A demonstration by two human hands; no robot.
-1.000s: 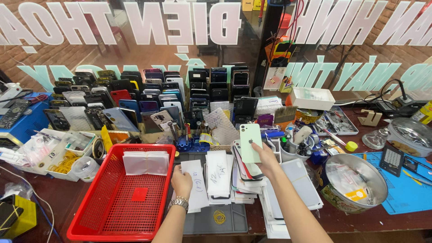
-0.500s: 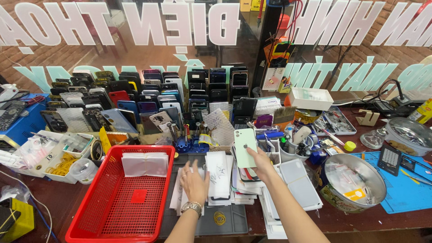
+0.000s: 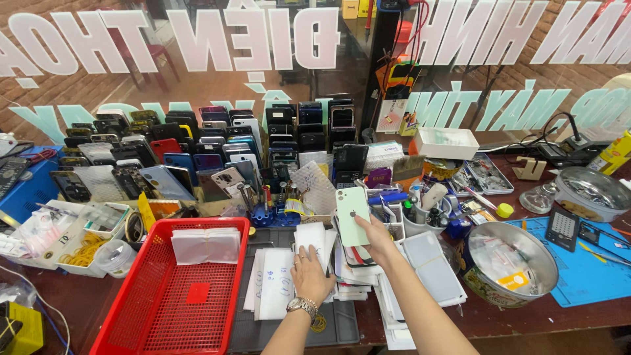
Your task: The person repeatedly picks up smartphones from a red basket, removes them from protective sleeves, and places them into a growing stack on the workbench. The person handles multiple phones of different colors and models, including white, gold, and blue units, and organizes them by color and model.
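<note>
A pale green phone (image 3: 352,216) stands upright, back showing, above white packets (image 3: 358,276), gripped by the right hand (image 3: 376,240). The left hand (image 3: 311,277) lies flat, fingers spread, on a white sleeve (image 3: 310,238) beside the red basket (image 3: 125,322).

Pale green phone back (image 3: 352,215) held upright above stacked white packets (image 3: 311,238)

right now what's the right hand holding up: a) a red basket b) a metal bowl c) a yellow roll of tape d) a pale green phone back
d: the right hand grips a pale green phone back upright above the stacks of white packets, while the red basket sits apart at left.
</note>
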